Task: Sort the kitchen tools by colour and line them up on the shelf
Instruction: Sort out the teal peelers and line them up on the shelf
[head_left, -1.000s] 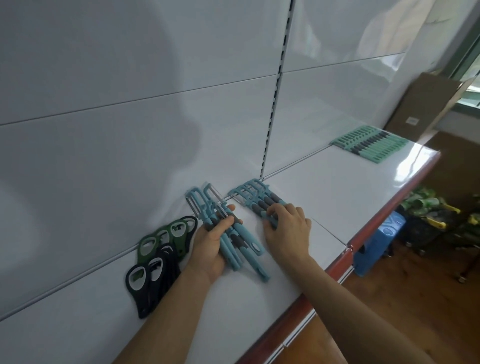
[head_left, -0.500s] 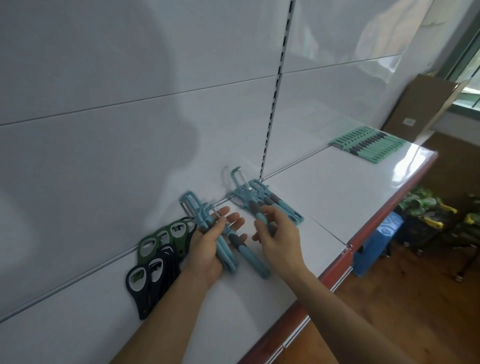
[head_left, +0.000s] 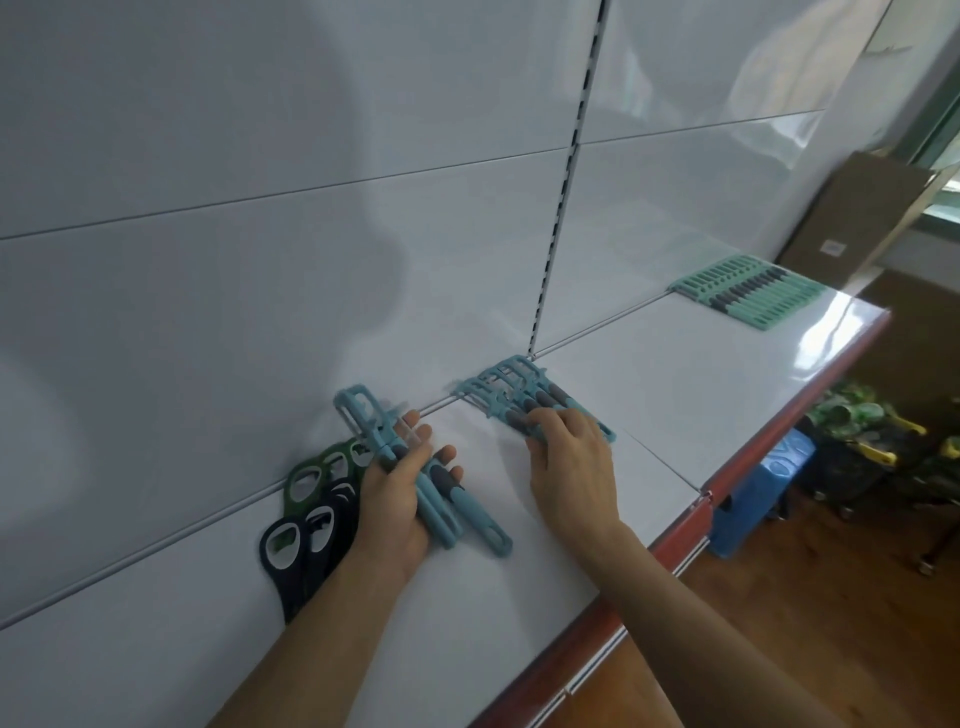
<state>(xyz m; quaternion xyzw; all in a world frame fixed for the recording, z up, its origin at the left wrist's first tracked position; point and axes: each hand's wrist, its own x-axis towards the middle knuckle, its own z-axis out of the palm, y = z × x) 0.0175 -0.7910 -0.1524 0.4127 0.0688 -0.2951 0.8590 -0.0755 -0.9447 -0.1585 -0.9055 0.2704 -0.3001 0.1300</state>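
On the white shelf (head_left: 649, 395), my left hand (head_left: 397, 499) grips a small bunch of blue peelers (head_left: 431, 493) with grey grips, thumb across their handles. To the right, a row of blue peelers (head_left: 511, 389) lies against the back panel; my right hand (head_left: 571, 457) rests on their handles with its fingers slightly bent. Green and black scissors (head_left: 317, 493) lie left of my left hand. A neat row of mint-green tools (head_left: 753, 293) sits at the far right of the shelf.
The shelf has a red front edge (head_left: 753, 457). A slotted upright (head_left: 566, 171) divides the white back panels. A cardboard box (head_left: 857, 208) stands beyond the shelf's end. Below on the wooden floor are a blue stool (head_left: 758, 493) and a cart of green goods (head_left: 857, 415).
My right hand took a peeler from the left bunch, carried it right and laid it onto the row by the back panel. My left hand kept its hold on the remaining peelers.
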